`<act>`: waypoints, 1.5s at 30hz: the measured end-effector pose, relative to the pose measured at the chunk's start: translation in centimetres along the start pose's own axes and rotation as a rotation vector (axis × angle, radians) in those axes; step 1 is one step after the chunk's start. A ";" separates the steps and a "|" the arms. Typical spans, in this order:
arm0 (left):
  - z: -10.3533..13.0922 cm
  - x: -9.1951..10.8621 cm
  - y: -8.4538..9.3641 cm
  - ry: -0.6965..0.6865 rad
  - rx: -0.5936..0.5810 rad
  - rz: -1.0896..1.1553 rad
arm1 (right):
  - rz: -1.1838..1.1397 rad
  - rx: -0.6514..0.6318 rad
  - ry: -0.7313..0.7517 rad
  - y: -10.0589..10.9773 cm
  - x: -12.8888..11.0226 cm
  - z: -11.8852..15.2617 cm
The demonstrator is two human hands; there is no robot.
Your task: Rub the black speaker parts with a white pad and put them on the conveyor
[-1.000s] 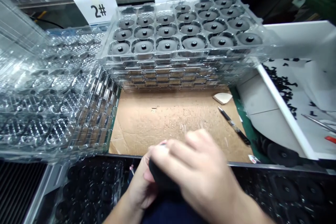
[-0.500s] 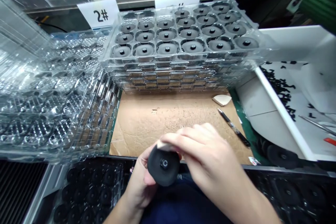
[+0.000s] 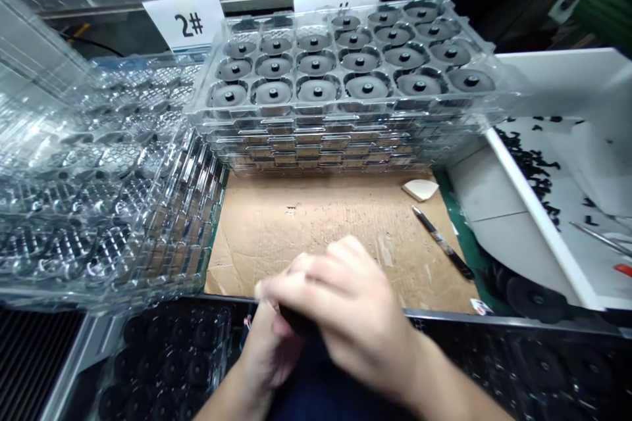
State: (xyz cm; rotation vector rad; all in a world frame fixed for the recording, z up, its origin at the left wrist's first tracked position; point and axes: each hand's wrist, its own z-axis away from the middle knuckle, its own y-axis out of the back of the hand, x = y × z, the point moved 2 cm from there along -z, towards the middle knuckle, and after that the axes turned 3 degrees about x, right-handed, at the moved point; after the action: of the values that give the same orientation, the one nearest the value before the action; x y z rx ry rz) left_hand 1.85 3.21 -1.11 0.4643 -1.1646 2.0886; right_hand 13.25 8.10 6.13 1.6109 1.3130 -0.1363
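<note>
My left hand (image 3: 266,348) is closed around a black disc (image 3: 297,321), low in front of my body. Most of the disc is hidden behind my fingers, and only a dark strip of it shows. Across its top lies my right hand (image 3: 345,309), fingers curled and a little blurred. The pale wedge-shaped sponge that it pinches is covered by the fingers now. On the cardboard sheet (image 3: 306,223) lie a similar pale sponge wedge (image 3: 421,189) and a black pen (image 3: 443,243).
Behind the cardboard stands a stack of clear trays (image 3: 316,108) holding black discs. Clear trays (image 3: 99,210) are piled on the left. A white bin (image 3: 543,210) with small black parts is on the right. More discs (image 3: 536,299) lie beside it. Below left is a disc-filled tray (image 3: 172,368).
My right hand has moved left and over the disc, covering its face. The disc has tipped, so its round face and centre hub are out of sight. The view has shifted slightly.
</note>
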 end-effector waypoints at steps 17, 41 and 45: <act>-0.6 0.8 0.8 0.127 -0.181 0.249 | -0.053 -0.102 -0.687 -4.9 7.0 11.1; 0.1 0.2 0.4 -0.182 -0.011 0.040 | -0.233 0.063 -0.297 -1.2 -1.2 1.6; -0.2 0.1 0.7 -0.203 0.009 0.059 | -0.105 -0.120 -0.380 0.0 -0.8 2.3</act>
State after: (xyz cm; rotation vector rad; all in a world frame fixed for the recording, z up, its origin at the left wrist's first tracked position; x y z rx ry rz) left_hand 1.24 3.18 -1.56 0.6661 -1.2981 2.1362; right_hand 14.04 5.90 5.56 1.3362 1.0866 -0.4005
